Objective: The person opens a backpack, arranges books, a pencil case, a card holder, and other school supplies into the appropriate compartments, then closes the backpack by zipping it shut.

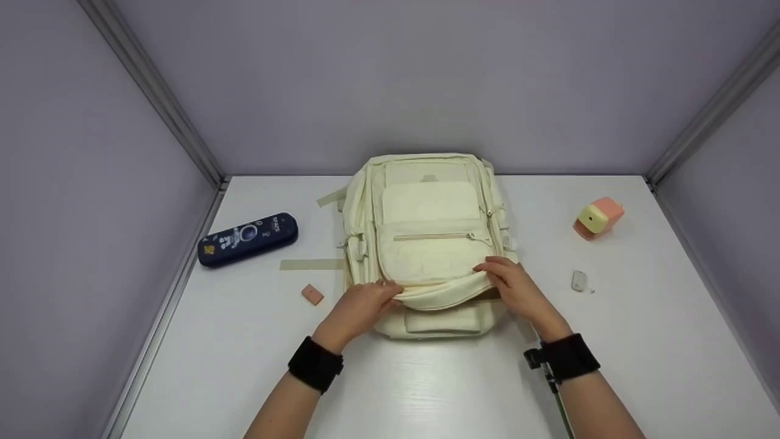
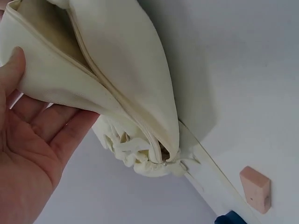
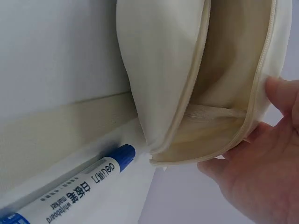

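Observation:
A cream backpack (image 1: pixel 431 259) lies on the table with its front facing up. Its zipped opening gapes toward the near end, and the beige lining (image 3: pixel 224 70) shows in the right wrist view. My left hand (image 1: pixel 364 303) grips the edge of the front panel at its near left, thumb on one side and fingers on the other, as the left wrist view shows. At the near right, my right hand (image 1: pixel 517 289) pinches the same panel's zipper edge between thumb and fingers and holds it up. What lies deep inside the bag is hidden.
To the left are a navy pencil case (image 1: pixel 248 239) and a pink eraser-like block (image 1: pixel 312 294). A pink and yellow sharpener-like device (image 1: pixel 598 217) and a small clear object (image 1: pixel 579 281) lie right. A whiteboard marker (image 3: pixel 77 189) lies beside the bag. Walls stand behind and at both sides.

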Tool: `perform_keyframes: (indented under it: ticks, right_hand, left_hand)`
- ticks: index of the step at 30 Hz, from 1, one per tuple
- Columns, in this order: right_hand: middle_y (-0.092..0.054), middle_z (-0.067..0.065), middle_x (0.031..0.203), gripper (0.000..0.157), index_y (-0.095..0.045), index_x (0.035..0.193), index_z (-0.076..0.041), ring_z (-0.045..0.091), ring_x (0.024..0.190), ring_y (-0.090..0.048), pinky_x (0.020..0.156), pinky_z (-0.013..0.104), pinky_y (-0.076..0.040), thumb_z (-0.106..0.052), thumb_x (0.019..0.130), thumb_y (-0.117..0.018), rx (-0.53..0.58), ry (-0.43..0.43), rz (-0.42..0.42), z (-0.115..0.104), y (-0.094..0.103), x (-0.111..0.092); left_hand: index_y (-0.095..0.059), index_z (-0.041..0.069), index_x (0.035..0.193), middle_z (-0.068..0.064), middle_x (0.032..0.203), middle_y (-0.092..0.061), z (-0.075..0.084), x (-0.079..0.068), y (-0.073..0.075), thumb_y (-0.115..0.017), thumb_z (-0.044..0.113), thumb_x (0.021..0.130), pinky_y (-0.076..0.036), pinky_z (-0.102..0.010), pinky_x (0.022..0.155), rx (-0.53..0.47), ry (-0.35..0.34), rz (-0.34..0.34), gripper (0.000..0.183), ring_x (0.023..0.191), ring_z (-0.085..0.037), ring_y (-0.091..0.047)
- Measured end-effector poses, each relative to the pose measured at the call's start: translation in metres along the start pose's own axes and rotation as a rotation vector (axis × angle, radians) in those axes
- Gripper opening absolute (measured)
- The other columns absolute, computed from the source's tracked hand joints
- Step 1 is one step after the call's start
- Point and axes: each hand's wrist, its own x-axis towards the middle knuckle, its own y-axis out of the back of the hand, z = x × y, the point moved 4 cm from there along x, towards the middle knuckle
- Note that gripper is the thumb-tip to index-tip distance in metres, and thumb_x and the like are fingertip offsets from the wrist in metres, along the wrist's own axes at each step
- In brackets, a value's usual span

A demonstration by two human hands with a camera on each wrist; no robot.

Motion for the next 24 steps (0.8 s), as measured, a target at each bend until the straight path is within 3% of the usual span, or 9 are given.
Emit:
perform_keyframes:
  ticks: [5, 10, 13, 15, 19, 24]
  right_hand:
    - [-0.047, 0.029, 0.139, 0.027, -0.067, 0.119, -0.002, 0.046, 0.13, -0.041, 0.11, 0.064, -0.017, 0.005, 0.1, -0.049, -0.099, -0.03, -0.01, 0.003, -0.003, -0.002]
    - [-0.049, 0.027, 0.139, 0.029, -0.069, 0.117, 0.0, 0.045, 0.135, -0.037, 0.112, 0.061, -0.013, 0.006, 0.099, -0.048, -0.05, -0.027, -0.004, -0.003, -0.003, -0.005]
    - [-0.05, 0.023, 0.141, 0.026, -0.07, 0.118, -0.003, 0.044, 0.137, -0.034, 0.11, 0.058, -0.023, -0.008, 0.102, -0.05, -0.013, -0.047, -0.011, -0.008, -0.005, -0.006]
    - [-0.049, 0.02, 0.143, 0.03, -0.068, 0.124, -0.006, 0.044, 0.138, -0.032, 0.108, 0.059, -0.028, -0.023, 0.102, -0.054, -0.042, -0.047, -0.028, -0.011, -0.008, -0.007]
    - [-0.042, 0.018, 0.149, 0.051, -0.06, 0.137, -0.013, 0.045, 0.141, -0.024, 0.106, 0.064, -0.027, -0.042, 0.095, -0.064, -0.126, -0.041, -0.083, -0.011, -0.015, -0.011]
    - [-0.036, 0.016, 0.153, 0.053, -0.059, 0.138, -0.018, 0.044, 0.143, -0.018, 0.106, 0.067, -0.022, -0.041, 0.091, -0.068, -0.165, -0.035, -0.116, -0.008, -0.022, -0.014]
  left_hand:
    - [-0.062, 0.013, 0.095, -0.001, 0.09, -0.067, 0.006, 0.0, -0.013, -0.07, 0.02, 0.091, -0.049, -0.033, 0.056, 0.082, -0.02, 0.039, 0.012, 0.072, -0.019, -0.065]
    - [-0.064, 0.01, 0.101, -0.004, 0.1, -0.07, 0.007, -0.001, -0.021, -0.072, 0.018, 0.089, -0.053, -0.033, 0.06, 0.133, -0.049, 0.05, 0.017, 0.081, -0.022, -0.068]
    - [-0.064, 0.009, 0.109, -0.007, 0.112, -0.069, 0.005, -0.003, -0.022, -0.07, 0.026, 0.092, -0.054, -0.036, 0.072, 0.105, -0.057, 0.007, 0.024, 0.095, -0.024, -0.067]
    - [-0.066, 0.01, 0.114, -0.008, 0.119, -0.067, 0.0, -0.005, -0.02, -0.068, 0.033, 0.093, -0.053, -0.038, 0.082, 0.023, -0.045, -0.025, 0.032, 0.107, -0.025, -0.064]
    - [-0.071, 0.01, 0.115, -0.006, 0.119, -0.068, -0.02, -0.005, -0.01, -0.064, 0.038, 0.095, -0.05, -0.038, 0.091, -0.187, 0.077, -0.016, 0.035, 0.11, -0.022, -0.063]
    - [-0.064, 0.005, 0.126, -0.012, 0.119, -0.066, -0.065, -0.002, 0.011, -0.058, 0.022, 0.1, -0.049, -0.044, 0.091, -0.308, 0.41, 0.128, 0.032, 0.108, -0.027, -0.063]
